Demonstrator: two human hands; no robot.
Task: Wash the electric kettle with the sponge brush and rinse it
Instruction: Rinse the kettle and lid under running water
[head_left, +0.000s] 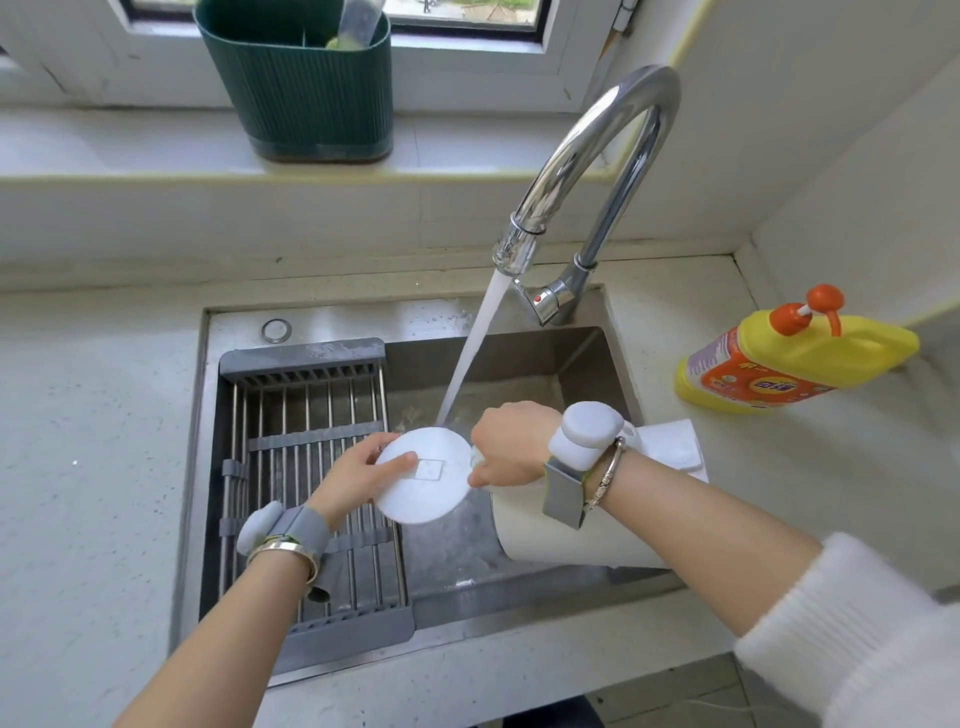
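Under the right hand (511, 449), the kettle (550, 525) is held tilted over the sink (519, 582), its lid (423, 475) pinched by the left hand (358, 475). Water (475, 343) is run onto the lid; rinsing seems underway. No brush is seen.

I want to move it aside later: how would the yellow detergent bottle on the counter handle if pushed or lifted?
The yellow detergent bottle looks like rigid plastic, so probably stiff. It is broad and squat, so a push would likely slide it, not tip it. How full it is cannot be seen, so its weight is uncertain; splashes from the faucet might make it slippery.
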